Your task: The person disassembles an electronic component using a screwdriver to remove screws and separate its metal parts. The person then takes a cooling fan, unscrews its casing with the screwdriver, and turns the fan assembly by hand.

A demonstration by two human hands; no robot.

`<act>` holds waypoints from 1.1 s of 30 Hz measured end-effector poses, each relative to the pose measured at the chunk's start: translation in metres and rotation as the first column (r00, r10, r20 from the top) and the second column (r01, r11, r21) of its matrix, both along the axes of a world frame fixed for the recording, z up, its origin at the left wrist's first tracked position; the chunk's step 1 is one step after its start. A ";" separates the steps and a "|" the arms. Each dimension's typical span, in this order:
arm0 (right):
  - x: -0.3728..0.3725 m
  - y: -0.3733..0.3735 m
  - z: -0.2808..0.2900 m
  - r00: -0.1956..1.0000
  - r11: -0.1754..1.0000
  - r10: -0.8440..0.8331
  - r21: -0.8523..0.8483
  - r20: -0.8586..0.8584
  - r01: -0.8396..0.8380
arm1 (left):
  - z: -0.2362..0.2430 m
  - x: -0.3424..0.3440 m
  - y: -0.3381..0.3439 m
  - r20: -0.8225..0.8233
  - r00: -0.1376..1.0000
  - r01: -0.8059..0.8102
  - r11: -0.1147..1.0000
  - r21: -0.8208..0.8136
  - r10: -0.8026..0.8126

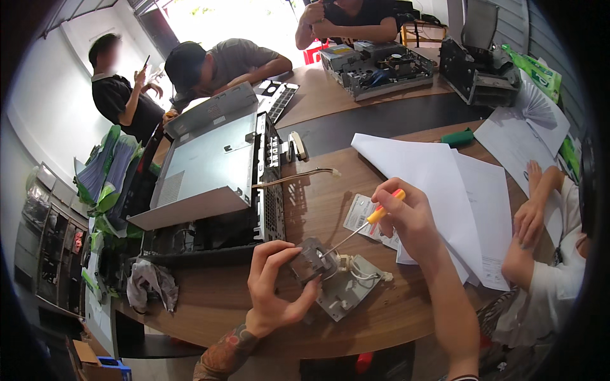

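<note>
1. The left hand (pixel 276 289) pinches a small gray metal part (pixel 306 261) between thumb and fingers, above the brown table (pixel 311 206).
2. The right hand (pixel 410 219) has its fingers closed around a yellow and red screwdriver (pixel 385 207). Its tip meets the gray part.
3. Just beside is a gray plate (pixel 346 298) with white wires.
4. A white card (pixel 361 214) has tiny print, too small to read.
5. White papers (pixel 419 168) have faint, blurry lines.
</note>
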State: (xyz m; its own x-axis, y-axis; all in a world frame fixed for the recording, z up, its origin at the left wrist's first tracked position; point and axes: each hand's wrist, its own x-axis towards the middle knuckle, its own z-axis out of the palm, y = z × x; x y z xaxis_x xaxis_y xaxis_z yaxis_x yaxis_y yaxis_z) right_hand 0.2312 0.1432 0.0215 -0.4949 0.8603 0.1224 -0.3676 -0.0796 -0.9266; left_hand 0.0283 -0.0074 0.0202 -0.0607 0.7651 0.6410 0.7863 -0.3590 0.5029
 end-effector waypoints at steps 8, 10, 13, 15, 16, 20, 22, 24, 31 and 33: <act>-0.005 -0.002 -0.001 0.999 0.999 -0.008 0.052 0.051 0.006 | 0.000 0.000 0.001 -0.010 1.000 -0.002 1.000 0.006 0.002; -0.006 -0.001 -0.001 0.998 0.998 -0.010 0.067 0.055 0.007 | 0.001 0.000 0.000 -0.024 1.000 -0.008 1.000 0.004 0.008; -0.004 -0.001 0.000 0.998 0.999 -0.002 0.054 0.059 -0.001 | 0.001 0.001 0.000 -0.034 0.999 -0.008 1.000 -0.007 0.007; -0.005 -0.002 -0.001 0.998 0.999 -0.004 0.053 0.057 0.001 | 0.002 0.002 0.000 -0.028 1.000 -0.009 1.000 -0.014 0.009; -0.005 -0.001 -0.002 0.998 0.999 -0.004 0.052 0.059 0.001 | 0.003 0.003 -0.001 -0.025 1.000 -0.015 1.000 -0.023 0.015; -0.008 0.000 -0.006 0.994 0.996 -0.008 0.084 0.109 -0.001 | 0.003 0.002 0.000 -0.047 0.999 -0.013 1.000 -0.016 0.012; -0.008 -0.001 -0.007 0.992 0.996 -0.010 0.095 0.123 -0.002 | 0.003 0.002 0.000 -0.052 0.999 -0.006 1.000 -0.011 0.006; -0.008 -0.001 -0.009 0.994 0.996 0.000 0.091 0.105 -0.010 | 0.004 0.003 0.000 -0.050 0.999 -0.012 1.000 -0.018 0.011; -0.009 -0.002 -0.008 0.992 0.998 0.000 0.061 0.124 -0.008 | 0.004 0.002 -0.002 -0.034 0.999 -0.002 1.000 -0.005 0.002; -0.011 -0.003 -0.011 0.993 0.997 0.000 0.082 0.119 -0.010 | 0.003 0.002 -0.001 -0.039 0.999 -0.006 1.000 -0.005 0.006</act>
State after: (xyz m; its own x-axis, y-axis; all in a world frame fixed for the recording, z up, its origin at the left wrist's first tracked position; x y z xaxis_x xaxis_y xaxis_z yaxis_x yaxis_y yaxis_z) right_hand 0.2199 0.1404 0.0108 -0.5141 0.8473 0.1331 -0.2547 -0.0027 -0.9670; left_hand 0.0302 -0.0088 0.0232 -0.0401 0.7680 0.6392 0.8076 -0.3517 0.4734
